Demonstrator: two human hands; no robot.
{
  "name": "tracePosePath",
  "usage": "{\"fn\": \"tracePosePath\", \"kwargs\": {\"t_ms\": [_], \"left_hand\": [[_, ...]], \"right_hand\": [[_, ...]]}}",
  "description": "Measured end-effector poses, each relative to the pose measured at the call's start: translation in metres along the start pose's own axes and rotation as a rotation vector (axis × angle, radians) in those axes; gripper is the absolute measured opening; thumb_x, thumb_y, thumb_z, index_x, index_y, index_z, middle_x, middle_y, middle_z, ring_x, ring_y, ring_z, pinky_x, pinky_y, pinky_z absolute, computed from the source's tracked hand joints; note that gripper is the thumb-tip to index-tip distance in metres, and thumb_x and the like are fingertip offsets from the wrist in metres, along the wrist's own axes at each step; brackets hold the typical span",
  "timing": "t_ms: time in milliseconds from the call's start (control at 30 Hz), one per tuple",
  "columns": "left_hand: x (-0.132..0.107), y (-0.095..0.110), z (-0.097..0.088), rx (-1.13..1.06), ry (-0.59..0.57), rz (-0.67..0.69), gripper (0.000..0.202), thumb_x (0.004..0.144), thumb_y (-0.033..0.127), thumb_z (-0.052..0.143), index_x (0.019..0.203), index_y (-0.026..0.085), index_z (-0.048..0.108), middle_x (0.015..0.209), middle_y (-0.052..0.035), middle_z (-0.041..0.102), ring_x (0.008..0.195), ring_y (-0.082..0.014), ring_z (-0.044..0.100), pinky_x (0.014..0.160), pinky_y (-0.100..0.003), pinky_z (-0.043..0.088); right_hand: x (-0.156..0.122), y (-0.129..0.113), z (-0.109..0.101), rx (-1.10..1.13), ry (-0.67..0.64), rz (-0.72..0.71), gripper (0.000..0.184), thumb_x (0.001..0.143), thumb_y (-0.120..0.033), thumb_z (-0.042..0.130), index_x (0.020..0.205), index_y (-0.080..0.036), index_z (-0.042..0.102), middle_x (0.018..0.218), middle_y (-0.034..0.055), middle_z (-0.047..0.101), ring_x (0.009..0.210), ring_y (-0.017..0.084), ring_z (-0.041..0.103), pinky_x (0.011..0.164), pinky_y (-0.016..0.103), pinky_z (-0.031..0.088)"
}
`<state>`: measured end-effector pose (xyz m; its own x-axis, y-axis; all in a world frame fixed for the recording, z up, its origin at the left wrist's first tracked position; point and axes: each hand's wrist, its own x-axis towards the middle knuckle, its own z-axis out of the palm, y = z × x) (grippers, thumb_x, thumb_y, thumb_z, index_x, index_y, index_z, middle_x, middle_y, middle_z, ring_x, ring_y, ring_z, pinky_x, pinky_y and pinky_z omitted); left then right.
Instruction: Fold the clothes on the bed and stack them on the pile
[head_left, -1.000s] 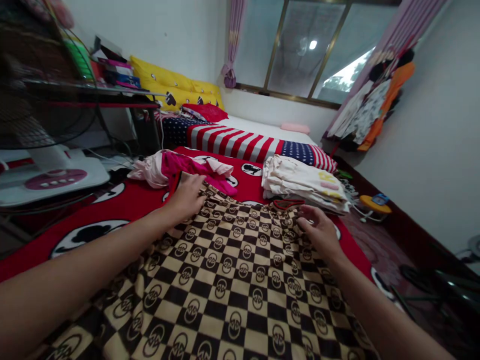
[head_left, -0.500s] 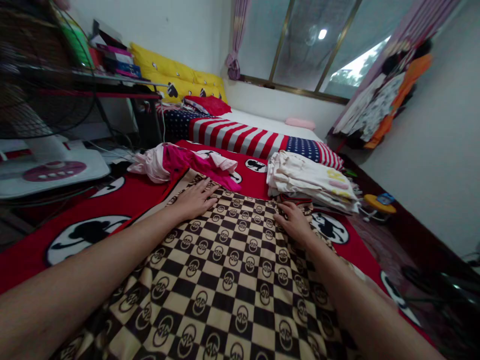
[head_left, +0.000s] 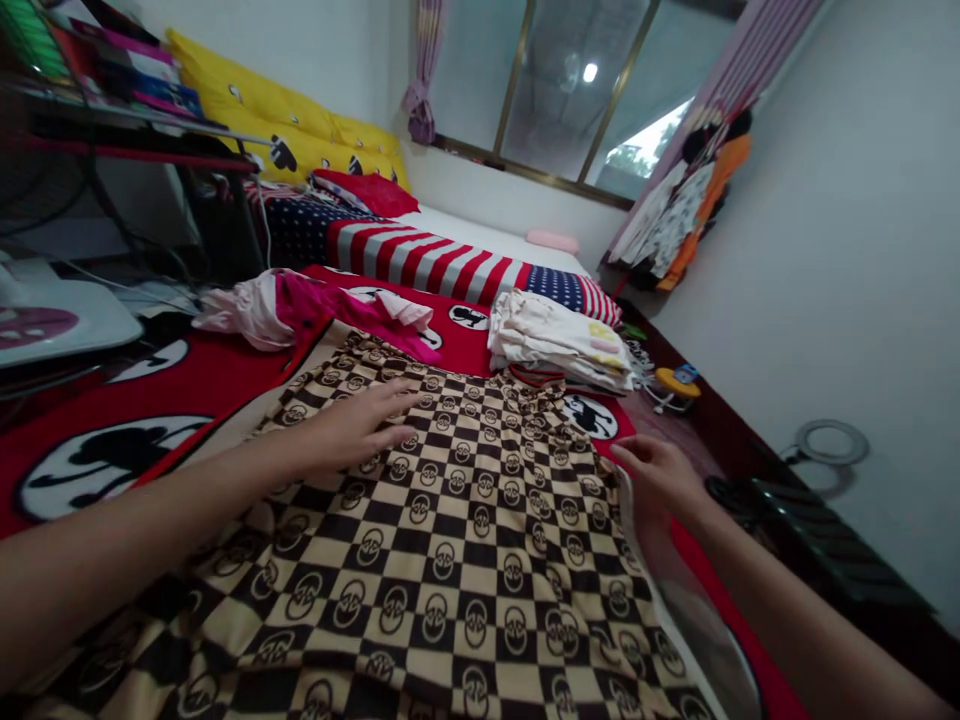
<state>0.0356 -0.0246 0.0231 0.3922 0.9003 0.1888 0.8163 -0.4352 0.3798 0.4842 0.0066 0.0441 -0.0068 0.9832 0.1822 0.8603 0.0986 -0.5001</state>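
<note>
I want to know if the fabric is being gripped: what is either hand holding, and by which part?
Nothing appears held. The left hand is open over the brown-and-cream checkered garment, and the right hand is open near its edge, above the red blanket.

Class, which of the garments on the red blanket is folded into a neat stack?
The cream-white folded stack beyond the right hand; the crumpled pink garment lies loose and the brown checkered one lies spread.

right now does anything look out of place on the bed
The pink and white clothes stand out: they lie in a crumpled heap on the red blanket, while the pile of pale clothes to their right is neatly folded.
</note>
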Motion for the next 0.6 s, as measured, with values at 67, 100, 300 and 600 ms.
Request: {"fn": "tracePosePath", "kwargs": {"t_ms": [67,100,300,600], "left_hand": [[-0.016,0.019,0.010,0.001,-0.097,0.030,0.059,0.089,0.055,0.044,0.142,0.029,0.042,0.156,-0.0064,0.025,0.143,-0.0288,0.024,0.115,-0.045,0.023],[-0.023,0.024,0.016,0.015,-0.124,0.040,0.060,0.089,0.055,0.045,0.143,0.031,0.041,0.157,-0.0061,0.022,0.143,-0.0300,0.021,0.115,-0.047,0.022],[-0.037,0.022,0.033,0.144,-0.111,0.085,0.061,0.090,0.060,0.042,0.145,0.036,0.034,0.158,-0.0035,0.013,0.145,-0.0322,0.015,0.115,-0.050,0.014],[-0.037,0.018,0.036,0.285,-0.104,0.114,0.059,0.093,0.060,0.033,0.147,0.036,0.029,0.159,-0.0019,0.011,0.145,-0.0286,0.014,0.116,-0.045,0.013]], "right_hand": [[-0.015,0.006,0.000,-0.024,-0.018,0.003,0.039,0.074,-0.054,0.061,0.087,-0.018,0.071,0.085,0.0083,0.073,0.080,0.026,0.067,0.071,0.034,0.049],[-0.021,0.008,0.001,-0.001,-0.026,0.001,0.041,0.075,-0.055,0.061,0.088,-0.018,0.071,0.085,0.0083,0.073,0.080,0.025,0.067,0.070,0.033,0.049],[-0.032,0.017,0.003,-0.010,0.120,0.010,0.036,0.080,-0.048,0.052,0.079,-0.016,0.070,0.078,0.0080,0.072,0.073,0.023,0.065,0.063,0.029,0.044],[-0.029,0.024,0.009,-0.379,0.029,0.268,0.034,0.083,-0.048,0.052,0.091,-0.020,0.071,0.085,0.0110,0.073,0.080,0.026,0.067,0.061,0.030,0.043]]}}
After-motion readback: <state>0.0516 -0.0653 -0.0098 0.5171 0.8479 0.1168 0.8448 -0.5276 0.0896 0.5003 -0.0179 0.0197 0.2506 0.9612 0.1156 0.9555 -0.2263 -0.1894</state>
